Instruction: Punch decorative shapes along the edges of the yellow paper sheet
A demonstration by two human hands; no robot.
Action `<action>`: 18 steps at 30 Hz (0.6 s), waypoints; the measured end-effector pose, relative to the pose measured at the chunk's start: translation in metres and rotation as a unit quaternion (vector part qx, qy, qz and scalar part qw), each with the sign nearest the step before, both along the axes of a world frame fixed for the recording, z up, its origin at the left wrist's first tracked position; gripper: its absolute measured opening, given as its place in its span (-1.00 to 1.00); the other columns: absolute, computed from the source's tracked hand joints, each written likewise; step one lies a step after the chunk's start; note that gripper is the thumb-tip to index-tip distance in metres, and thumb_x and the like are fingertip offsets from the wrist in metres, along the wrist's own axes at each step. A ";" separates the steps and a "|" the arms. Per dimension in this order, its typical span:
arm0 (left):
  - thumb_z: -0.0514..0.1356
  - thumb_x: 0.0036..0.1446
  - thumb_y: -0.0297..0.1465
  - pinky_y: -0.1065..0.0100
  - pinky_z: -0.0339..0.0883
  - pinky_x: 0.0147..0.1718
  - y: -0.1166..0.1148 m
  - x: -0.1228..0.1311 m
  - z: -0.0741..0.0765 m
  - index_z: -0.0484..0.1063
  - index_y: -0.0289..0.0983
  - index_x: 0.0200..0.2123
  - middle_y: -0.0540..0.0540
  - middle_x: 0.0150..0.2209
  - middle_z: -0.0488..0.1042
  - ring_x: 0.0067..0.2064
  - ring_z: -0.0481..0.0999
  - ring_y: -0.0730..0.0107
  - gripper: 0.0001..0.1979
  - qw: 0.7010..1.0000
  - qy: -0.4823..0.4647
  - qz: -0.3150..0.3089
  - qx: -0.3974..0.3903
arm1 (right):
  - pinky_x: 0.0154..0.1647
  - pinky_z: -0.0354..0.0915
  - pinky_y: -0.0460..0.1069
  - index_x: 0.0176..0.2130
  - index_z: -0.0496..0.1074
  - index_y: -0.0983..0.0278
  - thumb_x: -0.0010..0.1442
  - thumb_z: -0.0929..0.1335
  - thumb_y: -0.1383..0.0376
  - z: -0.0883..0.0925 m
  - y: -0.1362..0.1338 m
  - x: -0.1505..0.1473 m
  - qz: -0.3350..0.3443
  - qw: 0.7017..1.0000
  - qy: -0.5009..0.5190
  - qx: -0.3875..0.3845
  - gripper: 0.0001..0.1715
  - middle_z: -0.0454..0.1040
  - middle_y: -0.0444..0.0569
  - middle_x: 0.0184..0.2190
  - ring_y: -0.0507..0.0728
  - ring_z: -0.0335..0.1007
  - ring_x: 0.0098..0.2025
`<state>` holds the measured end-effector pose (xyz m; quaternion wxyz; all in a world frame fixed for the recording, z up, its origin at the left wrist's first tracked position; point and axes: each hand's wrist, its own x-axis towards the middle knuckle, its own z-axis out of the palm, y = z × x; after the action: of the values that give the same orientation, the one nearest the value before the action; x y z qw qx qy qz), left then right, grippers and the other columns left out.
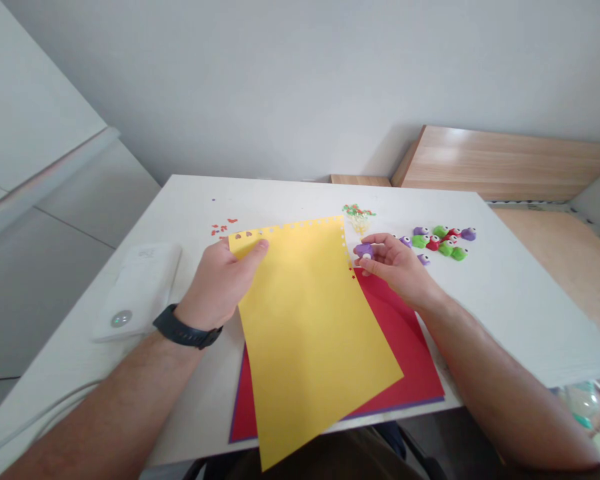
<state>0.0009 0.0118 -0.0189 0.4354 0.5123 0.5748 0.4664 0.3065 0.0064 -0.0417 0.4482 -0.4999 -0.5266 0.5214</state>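
Observation:
My left hand point(233, 273), thumb on top, grips the upper left of a yellow paper sheet point(315, 327). Small punched holes run along the sheet's top edge and down the upper right edge. In the fingers of my right hand point(393, 263) is a small purple craft punch point(363, 251), close beside the sheet's right edge; whether the paper sits in its slot I cannot tell. Under the yellow sheet lies a red sheet point(395, 327), with a purple edge point(400, 408) showing beneath it.
Several purple, green and red punches point(433, 244) stand to the right on the white table point(500, 307). Green and pale paper cutouts point(359, 212) lie at the back, orange-red ones point(223, 228) further left. A white box-shaped device point(143, 287) and a cable point(45, 407) are at left.

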 end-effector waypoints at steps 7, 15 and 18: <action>0.32 0.27 -0.17 0.13 0.52 0.07 0.000 -0.001 0.000 0.62 -0.27 0.09 -0.18 0.10 0.66 0.07 0.66 0.04 -0.58 1.000 0.003 -0.006 0.001 | -0.14 0.41 0.03 0.04 0.48 0.15 0.17 0.56 0.13 -0.001 -0.001 0.004 0.007 0.998 -0.063 0.025 -0.52 0.56 -0.10 -0.17 0.10 0.48 -0.21; 0.35 0.22 -0.17 0.20 0.53 0.01 -0.002 0.001 0.003 0.63 -0.28 0.04 -0.16 0.07 0.68 0.00 0.68 0.10 -0.60 1.000 0.010 0.008 0.009 | -0.20 0.42 0.03 -0.03 0.44 0.15 0.24 0.52 0.02 -0.003 -0.001 0.010 0.016 0.993 -0.112 0.024 -0.57 0.56 -0.09 -0.22 0.12 0.51 -0.23; 0.35 0.22 -0.16 0.20 0.54 0.01 -0.002 0.001 0.002 0.62 -0.28 0.05 -0.18 0.08 0.67 0.02 0.68 0.10 -0.58 1.000 -0.006 0.011 0.000 | -0.20 0.41 0.03 -0.11 0.45 0.16 0.23 0.53 0.02 -0.002 -0.001 0.011 0.035 0.993 -0.113 0.014 -0.62 0.58 -0.08 -0.21 0.14 0.53 -0.21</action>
<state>0.0020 0.0100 -0.0174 0.4340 0.5033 0.5774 0.4744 0.3171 0.0057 -0.0436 0.3746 -0.5303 -0.5981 0.4697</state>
